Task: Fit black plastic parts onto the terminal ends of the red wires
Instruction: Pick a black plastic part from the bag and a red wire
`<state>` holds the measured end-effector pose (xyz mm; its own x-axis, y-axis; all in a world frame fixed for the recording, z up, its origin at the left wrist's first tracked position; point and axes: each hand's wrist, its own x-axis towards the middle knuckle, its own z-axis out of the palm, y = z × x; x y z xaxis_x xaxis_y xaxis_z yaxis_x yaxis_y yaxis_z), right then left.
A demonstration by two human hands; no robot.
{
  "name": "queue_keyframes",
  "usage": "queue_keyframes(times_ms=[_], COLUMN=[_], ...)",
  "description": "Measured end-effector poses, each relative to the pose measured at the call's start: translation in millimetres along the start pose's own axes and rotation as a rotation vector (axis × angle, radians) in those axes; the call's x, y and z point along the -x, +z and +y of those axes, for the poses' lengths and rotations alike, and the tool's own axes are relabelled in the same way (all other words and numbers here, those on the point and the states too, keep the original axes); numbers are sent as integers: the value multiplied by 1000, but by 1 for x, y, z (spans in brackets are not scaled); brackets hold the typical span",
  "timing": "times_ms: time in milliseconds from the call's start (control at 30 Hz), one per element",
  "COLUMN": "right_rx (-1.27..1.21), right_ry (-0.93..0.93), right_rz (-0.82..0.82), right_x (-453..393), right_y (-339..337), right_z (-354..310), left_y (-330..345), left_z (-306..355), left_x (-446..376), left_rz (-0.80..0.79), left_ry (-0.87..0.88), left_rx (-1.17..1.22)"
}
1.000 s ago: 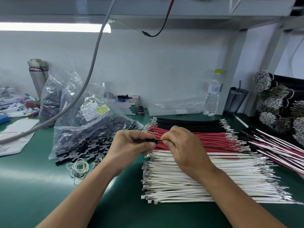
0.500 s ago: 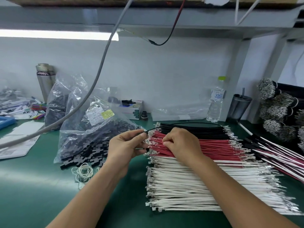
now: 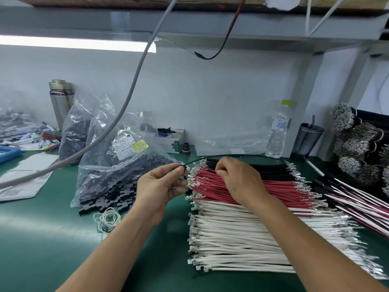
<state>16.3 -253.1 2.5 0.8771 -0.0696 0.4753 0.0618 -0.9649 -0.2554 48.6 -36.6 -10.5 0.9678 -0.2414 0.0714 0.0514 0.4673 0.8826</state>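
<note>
A flat stack of red wires (image 3: 263, 187) with metal terminals lies on the green mat between black wires (image 3: 267, 168) behind and white wires (image 3: 242, 239) in front. My left hand (image 3: 160, 186) pinches a small black plastic part (image 3: 184, 167) with a thin black wire (image 3: 231, 157) arching from it to the right. My right hand (image 3: 235, 178) rests on the red stack, fingertips pinching at a red wire near its left terminals. A clear bag of black plastic parts (image 3: 117, 171) lies to the left, with some spilled out.
A grey hose (image 3: 117, 123) hangs across the left. Rubber bands (image 3: 107, 218) lie by the bag. A steel flask (image 3: 60, 102), water bottle (image 3: 277, 131), dark cup (image 3: 308, 140) and box (image 3: 170, 140) stand at the back. Mixed wires (image 3: 357, 201) and bundles (image 3: 357, 144) fill the right.
My left hand has drawn the black part with its black wire up and left, away from the stack. My right hand has let go of it and dropped onto the red wires.
</note>
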Motion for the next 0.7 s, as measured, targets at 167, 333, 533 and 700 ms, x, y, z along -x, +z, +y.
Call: queue_keyframes(times_ms=[167,333,533,700], right_rx=[-200,-244,-334,-365], right_ry=[16,-7,-68,-99], right_rz=[-23,-71,71,153], right_x=[-5,12,54,60], right_y=[-20,-31,-23,-20], right_z=[3,-2,-5,-8], left_y=[-3,-2,3,8], left_z=[0,1,1,-1], left_x=[-1,-1,3,7], left_rz=[14,-5,-105,-159], left_ry=[15,-10,-79,-117], left_rx=[34,49,2,-25])
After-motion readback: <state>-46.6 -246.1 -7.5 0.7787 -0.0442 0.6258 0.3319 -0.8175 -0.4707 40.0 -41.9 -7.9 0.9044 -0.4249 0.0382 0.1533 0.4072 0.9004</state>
